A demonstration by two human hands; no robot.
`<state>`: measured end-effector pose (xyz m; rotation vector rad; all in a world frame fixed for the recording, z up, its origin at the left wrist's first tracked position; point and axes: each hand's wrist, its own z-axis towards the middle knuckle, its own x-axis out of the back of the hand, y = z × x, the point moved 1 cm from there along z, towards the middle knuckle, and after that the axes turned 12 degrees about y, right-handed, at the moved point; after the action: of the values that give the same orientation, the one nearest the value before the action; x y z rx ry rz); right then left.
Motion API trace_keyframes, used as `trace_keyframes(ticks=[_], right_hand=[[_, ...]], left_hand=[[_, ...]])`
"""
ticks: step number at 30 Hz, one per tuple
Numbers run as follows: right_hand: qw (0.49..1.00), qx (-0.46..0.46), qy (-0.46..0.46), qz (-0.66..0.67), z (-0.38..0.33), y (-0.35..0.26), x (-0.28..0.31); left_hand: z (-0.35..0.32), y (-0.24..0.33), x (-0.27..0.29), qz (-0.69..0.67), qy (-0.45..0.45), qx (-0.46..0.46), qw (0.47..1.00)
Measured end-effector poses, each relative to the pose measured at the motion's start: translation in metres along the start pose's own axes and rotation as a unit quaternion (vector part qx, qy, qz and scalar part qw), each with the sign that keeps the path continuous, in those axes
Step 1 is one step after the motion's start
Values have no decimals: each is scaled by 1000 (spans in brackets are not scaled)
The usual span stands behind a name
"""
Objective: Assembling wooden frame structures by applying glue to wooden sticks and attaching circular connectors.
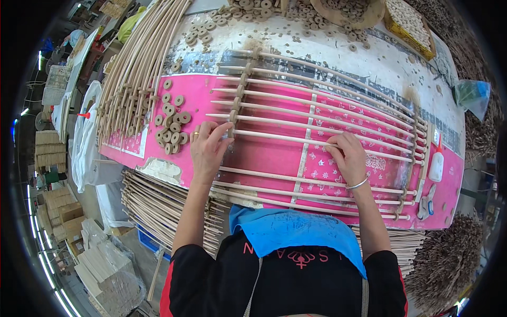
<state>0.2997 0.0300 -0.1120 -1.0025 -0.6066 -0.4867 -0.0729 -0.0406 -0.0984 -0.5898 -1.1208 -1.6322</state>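
Observation:
Several pale wooden rods [338, 112] lie side by side across a pink sheet, their left parts passing over a notched wooden strip [239, 92]. My left hand [207, 147] is closed, thumb and forefinger pinching a small wooden disc [231, 132] at the left end of one rod [274, 137]. Farther along that same rod, my right hand [348, 156] grips it between thumb and fingers. Loose wooden discs with centre holes [171, 124] are heaped just left of my left hand. Nearer to me, more rods [311, 180] rest across the sheet.
Rods fitted with discs [134, 79] are stacked at the left. More discs [253, 8] and a yellow-edged box of small pale pieces [406, 24] stand at the back. A glue bottle [437, 165] and scissors [426, 205] lie at the right. Bundled rods [163, 206] sit below the table edge.

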Motion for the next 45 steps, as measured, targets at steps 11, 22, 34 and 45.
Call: trace_keyframes(ticks=[11, 22, 34, 45], right_hand=[[992, 64, 86, -62, -4, -15, 7], [995, 34, -93, 12, -53, -29, 21], [993, -59, -82, 57, -56, -40, 14], [997, -24, -37, 64, -50, -37, 14]], left_hand=[[6, -17, 4, -34, 55, 11, 998], [28, -104, 20, 219, 7, -9, 976], [-18, -77, 47, -339, 36, 332, 880], [-44, -66, 47, -466, -17, 445, 764]])
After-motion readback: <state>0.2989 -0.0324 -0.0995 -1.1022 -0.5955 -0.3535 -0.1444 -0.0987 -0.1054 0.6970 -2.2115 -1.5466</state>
